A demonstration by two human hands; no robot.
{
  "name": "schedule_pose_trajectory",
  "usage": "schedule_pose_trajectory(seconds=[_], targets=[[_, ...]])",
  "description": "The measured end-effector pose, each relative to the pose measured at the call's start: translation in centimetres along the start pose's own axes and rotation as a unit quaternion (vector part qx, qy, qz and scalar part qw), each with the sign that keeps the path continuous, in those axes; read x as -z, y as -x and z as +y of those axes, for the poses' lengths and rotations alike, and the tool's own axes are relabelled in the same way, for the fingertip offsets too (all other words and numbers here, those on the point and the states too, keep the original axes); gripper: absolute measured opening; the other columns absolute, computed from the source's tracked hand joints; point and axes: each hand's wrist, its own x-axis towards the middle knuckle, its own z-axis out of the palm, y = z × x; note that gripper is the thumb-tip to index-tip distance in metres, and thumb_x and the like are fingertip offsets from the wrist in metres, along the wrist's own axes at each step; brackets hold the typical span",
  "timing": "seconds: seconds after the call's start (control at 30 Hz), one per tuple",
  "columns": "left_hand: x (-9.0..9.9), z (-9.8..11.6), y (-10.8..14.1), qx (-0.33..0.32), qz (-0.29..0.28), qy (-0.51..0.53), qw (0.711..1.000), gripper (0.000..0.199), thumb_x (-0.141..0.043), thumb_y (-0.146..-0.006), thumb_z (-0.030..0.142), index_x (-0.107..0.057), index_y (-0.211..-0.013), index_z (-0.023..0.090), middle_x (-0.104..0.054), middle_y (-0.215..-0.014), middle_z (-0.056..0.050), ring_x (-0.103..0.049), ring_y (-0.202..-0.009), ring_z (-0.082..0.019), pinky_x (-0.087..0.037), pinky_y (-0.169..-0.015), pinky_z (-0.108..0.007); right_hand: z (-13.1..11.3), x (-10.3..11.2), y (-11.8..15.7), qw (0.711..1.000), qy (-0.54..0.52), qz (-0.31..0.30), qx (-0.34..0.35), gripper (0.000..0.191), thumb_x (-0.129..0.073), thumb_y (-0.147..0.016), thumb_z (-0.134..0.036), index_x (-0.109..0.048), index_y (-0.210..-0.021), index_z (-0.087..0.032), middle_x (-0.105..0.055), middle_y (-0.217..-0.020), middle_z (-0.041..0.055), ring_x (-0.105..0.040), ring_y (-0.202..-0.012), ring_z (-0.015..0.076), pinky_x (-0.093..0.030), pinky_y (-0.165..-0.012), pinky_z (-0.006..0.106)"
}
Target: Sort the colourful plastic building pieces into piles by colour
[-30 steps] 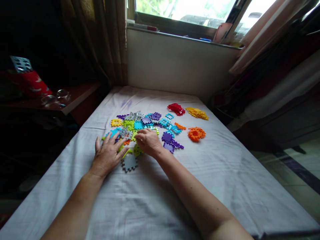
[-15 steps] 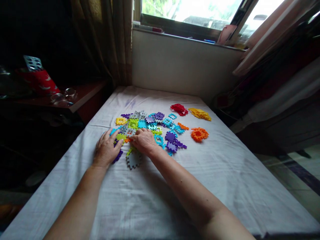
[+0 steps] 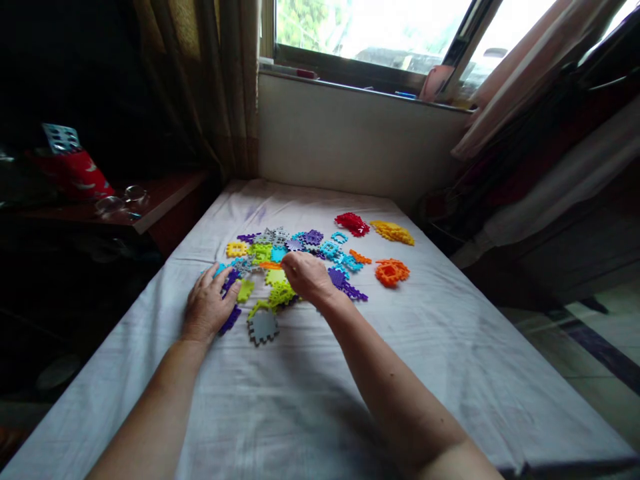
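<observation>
My left hand (image 3: 209, 305) lies with spread fingers on purple and blue pieces at the left edge of a mixed heap. Above the heap's middle, my right hand (image 3: 306, 275) pinches an orange piece (image 3: 271, 265) that points leftward. Lime green pieces (image 3: 281, 293) lie below it, and a grey tile (image 3: 263, 327) sits nearest me. A yellow piece (image 3: 237, 249) is at the heap's upper left. Purple pieces (image 3: 345, 284) and light blue pieces (image 3: 331, 250) lie right of my right hand, which hides part of the heap.
Separate piles of red (image 3: 352, 224), yellow (image 3: 393, 232) and orange pieces (image 3: 393, 273) lie on the right of the cloth-covered table (image 3: 425, 373). A side table at the left bears glasses (image 3: 123, 202) and a red container (image 3: 80, 175). Clothes hang at the right.
My right hand has lifted and moved right with an orange piece in its fingers, uncovering lime green pieces. My left hand remains on the heap's left edge. The view has tilted slightly.
</observation>
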Motion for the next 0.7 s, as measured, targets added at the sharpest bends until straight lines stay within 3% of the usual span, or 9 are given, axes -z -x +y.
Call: schedule_pose_trajectory(seconds=[0.13, 0.27, 0.37, 0.47, 0.57, 0.7], targets=[[-0.1, 0.4, 0.1, -0.013, 0.002, 0.01, 1.0, 0.056, -0.041, -0.092, 0.052, -0.065, -0.126, 0.016, -0.057, -0.141, -0.017, -0.052, -0.133, -0.031, -0.039, -0.116, -0.046, 6.1, 1.7, 1.1, 0.985, -0.035, 0.04, -0.163, 0.029, -0.045, -0.101, -0.033, -0.071, -0.108, -0.026, -0.076, -0.102, 0.0041, -0.066, -0.091, 0.0189, -0.041, -0.074, 0.026], [-0.1, 1.0, 0.2, -0.036, 0.009, 0.027, 0.999, 0.056, -0.04, -0.092, 0.053, -0.065, -0.125, 0.016, -0.057, -0.141, -0.017, -0.051, -0.133, -0.029, -0.04, -0.116, -0.045, 13.6, 3.3, 3.1, 0.947, 0.015, 0.074, -0.313, 0.035, -0.042, -0.1, -0.031, -0.073, -0.115, -0.023, -0.076, -0.11, 0.0086, -0.067, -0.1, 0.0229, -0.043, -0.076, 0.028], [-0.3, 1.1, 0.2, -0.049, 0.014, 0.031, 0.998, 0.055, -0.04, -0.093, 0.054, -0.065, -0.125, 0.017, -0.056, -0.142, -0.015, -0.05, -0.135, -0.03, -0.04, -0.116, -0.045, 17.4, 4.2, 4.3, 0.92, 0.058, 0.065, -0.381, 0.038, -0.041, -0.099, -0.031, -0.073, -0.119, -0.024, -0.075, -0.114, 0.01, -0.067, -0.102, 0.0251, -0.044, -0.078, 0.031], [-0.7, 0.9, 0.2, -0.066, 0.016, 0.033, 0.997, 0.056, -0.04, -0.093, 0.054, -0.065, -0.126, 0.017, -0.057, -0.142, -0.016, -0.049, -0.136, -0.03, -0.039, -0.116, -0.046, 18.6, 3.9, 4.3, 0.926, 0.108, 0.06, -0.356, 0.038, -0.043, -0.098, -0.033, -0.072, -0.121, -0.024, -0.071, -0.122, 0.0127, -0.062, -0.112, 0.0291, -0.045, -0.088, 0.037], [-1.0, 0.6, 0.2, -0.073, 0.014, 0.035, 0.997, 0.054, -0.042, -0.093, 0.055, -0.065, -0.125, 0.018, -0.058, -0.14, -0.015, -0.049, -0.136, -0.031, -0.039, -0.116, -0.048, 18.0, 2.5, 3.3, 0.947, 0.141, 0.062, -0.282, 0.042, -0.047, -0.096, -0.037, -0.065, -0.133, -0.026, -0.062, -0.137, 0.0136, -0.053, -0.123, 0.0319, -0.04, -0.098, 0.045], [-0.9, 0.3, 0.3, -0.076, 0.019, 0.042, 0.996, 0.052, -0.042, -0.093, 0.054, -0.066, -0.123, 0.019, -0.059, -0.139, -0.015, -0.051, -0.133, -0.03, -0.039, -0.116, -0.048, 17.2, 0.8, 1.7, 0.966, 0.157, -0.005, -0.204, 0.042, -0.045, -0.099, -0.043, -0.06, -0.137, -0.034, -0.055, -0.146, 0.0095, -0.045, -0.132, 0.0296, -0.033, -0.104, 0.048]])
